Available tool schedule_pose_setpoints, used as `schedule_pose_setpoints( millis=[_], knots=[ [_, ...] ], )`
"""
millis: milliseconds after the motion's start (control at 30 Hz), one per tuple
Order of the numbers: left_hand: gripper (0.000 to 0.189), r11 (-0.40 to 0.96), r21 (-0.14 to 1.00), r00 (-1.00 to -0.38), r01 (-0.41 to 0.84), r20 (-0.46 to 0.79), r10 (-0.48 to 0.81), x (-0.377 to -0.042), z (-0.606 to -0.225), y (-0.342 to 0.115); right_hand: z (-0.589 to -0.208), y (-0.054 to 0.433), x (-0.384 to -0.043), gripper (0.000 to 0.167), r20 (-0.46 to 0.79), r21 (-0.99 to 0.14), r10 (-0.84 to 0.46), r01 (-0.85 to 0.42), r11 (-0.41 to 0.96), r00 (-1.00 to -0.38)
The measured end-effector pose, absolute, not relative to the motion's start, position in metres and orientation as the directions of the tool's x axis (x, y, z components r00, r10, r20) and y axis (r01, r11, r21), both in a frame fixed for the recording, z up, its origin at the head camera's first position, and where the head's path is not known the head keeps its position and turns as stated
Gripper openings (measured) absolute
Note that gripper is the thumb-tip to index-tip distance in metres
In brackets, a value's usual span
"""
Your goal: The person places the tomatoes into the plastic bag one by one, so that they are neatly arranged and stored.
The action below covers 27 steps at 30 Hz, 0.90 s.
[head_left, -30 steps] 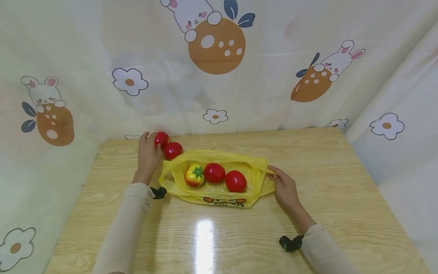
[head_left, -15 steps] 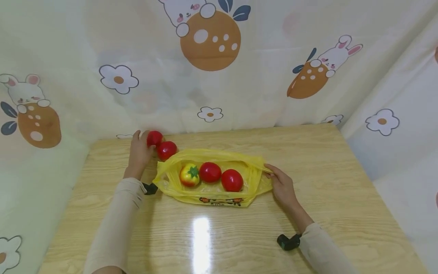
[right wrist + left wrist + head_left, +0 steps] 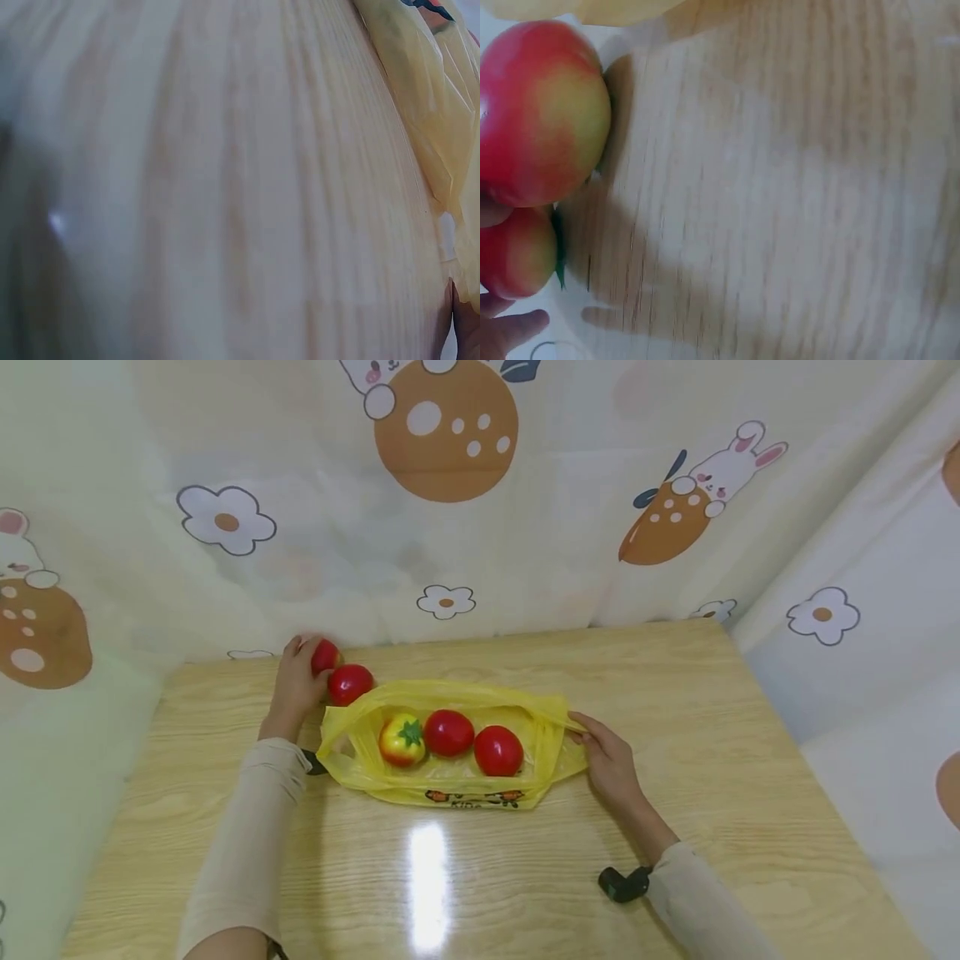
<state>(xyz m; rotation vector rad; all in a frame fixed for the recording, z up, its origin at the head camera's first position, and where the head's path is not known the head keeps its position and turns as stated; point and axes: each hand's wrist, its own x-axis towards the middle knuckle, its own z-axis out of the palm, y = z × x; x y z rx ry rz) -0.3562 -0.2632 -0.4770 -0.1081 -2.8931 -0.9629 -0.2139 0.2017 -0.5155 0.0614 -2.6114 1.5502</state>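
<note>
At the back left my left hand [image 3: 295,683] curls its fingers and thumb round a red toy tomato [image 3: 327,656] on the table. In the left wrist view this tomato [image 3: 519,251] shows between thumb and fingers, a green leafy top at its side. A second toy tomato [image 3: 350,685] lies right beside it, nearer the bag. My right hand [image 3: 613,764] pinches the right handle end of a yellow plastic bag [image 3: 450,793], which lies with its mouth spread wide. Inside are two red tomatoes [image 3: 498,751] and a yellow-red one [image 3: 402,741] with its green top showing.
The wooden table [image 3: 540,877] ends at the back against a patterned curtain [image 3: 322,543], close behind the far tomato. Another curtain hangs along the right side. Black wrist cameras [image 3: 624,885] jut from both sleeves. A bright reflection lies on the tabletop in front.
The head view has turned a little, so everything sits further left and higher. My left fingers reach further over the far tomato. The right hand keeps hold of the bag.
</note>
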Motion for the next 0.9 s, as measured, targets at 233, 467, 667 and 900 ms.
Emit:
schedule_pose_setpoints(
  millis=[233, 467, 667, 900],
  knots=[
    [0.056, 0.796, 0.602, -0.992, 0.066, 0.124, -0.012, -0.343, -0.476, -0.257, -0.514, 0.205, -0.210, 0.040, 0.105, -0.860, 0.021, -0.080, 0.504, -0.994],
    [0.057, 0.761, 0.641, -0.969, 0.096, 0.234, -0.074, -0.340, -0.465, -0.257, -0.520, 0.208, -0.221, 0.037, 0.139, -0.853, 0.034, -0.102, 0.512, -0.990],
    [0.058, 0.740, 0.669, -0.962, 0.074, 0.242, -0.123, -0.337, -0.445, -0.252, -0.529, 0.205, -0.234, 0.036, 0.082, -0.872, 0.044, -0.051, 0.487, -0.996],
    [0.057, 0.752, 0.648, -0.952, 0.120, 0.291, -0.099, -0.341, -0.431, -0.239, -0.541, 0.198, -0.246, 0.038, 0.075, -0.864, 0.069, -0.030, 0.502, -0.995]
  ],
)
